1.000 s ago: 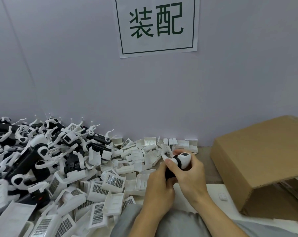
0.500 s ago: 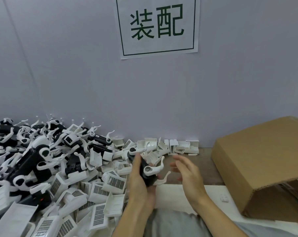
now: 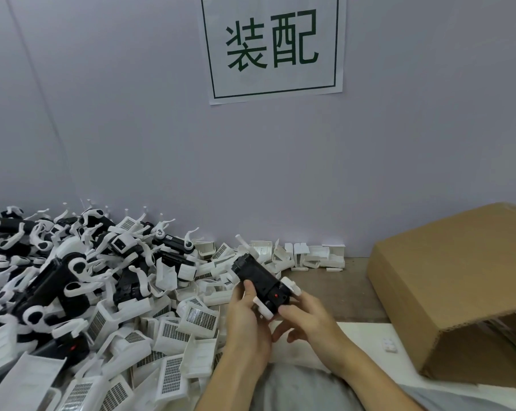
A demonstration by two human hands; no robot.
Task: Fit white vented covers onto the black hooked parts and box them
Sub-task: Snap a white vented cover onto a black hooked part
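Observation:
A black hooked part (image 3: pixel 258 277) with white hooks and a small red dot is held above the table's middle. My left hand (image 3: pixel 246 321) grips it from the left and below, thumb on its black face. My right hand (image 3: pixel 307 315) pinches its near end from the right. A heap of black hooked parts (image 3: pixel 58 277) fills the far left. White vented covers (image 3: pixel 173 336) lie spread in front of and right of that heap. The cardboard box (image 3: pixel 446 277) lies at the right, its opening facing the near right.
A grey wall (image 3: pixel 251 173) with a printed sign (image 3: pixel 273 46) closes the back. More white covers (image 3: pixel 316 255) line the wall's foot. A white sheet (image 3: pixel 369 351) covers the near table, with a small white piece (image 3: pixel 390 345) beside the box. My grey-clad lap (image 3: pixel 295 390) is at the bottom.
A second ago both hands held a capped part; then my left hand lifted a black hooked part while the right was open. Now both hands hold that part, turned over and farther right.

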